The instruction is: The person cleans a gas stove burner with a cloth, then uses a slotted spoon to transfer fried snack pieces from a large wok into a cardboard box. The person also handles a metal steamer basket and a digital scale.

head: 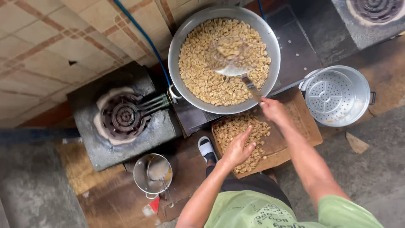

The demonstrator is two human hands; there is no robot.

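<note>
Skimmer (231, 57) over the wok (179, 38) — gripped by right hand (272, 109); left hand (238, 148) open above crackers (236, 126).

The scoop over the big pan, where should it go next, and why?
Probably tip the wire scoop sideways toward the brown board. The right hand holds its handle above the big pan of pale pieces, and the scoop looks loaded. The left hand hovers over the heap already on the board, so that seems the likely landing spot.
</note>
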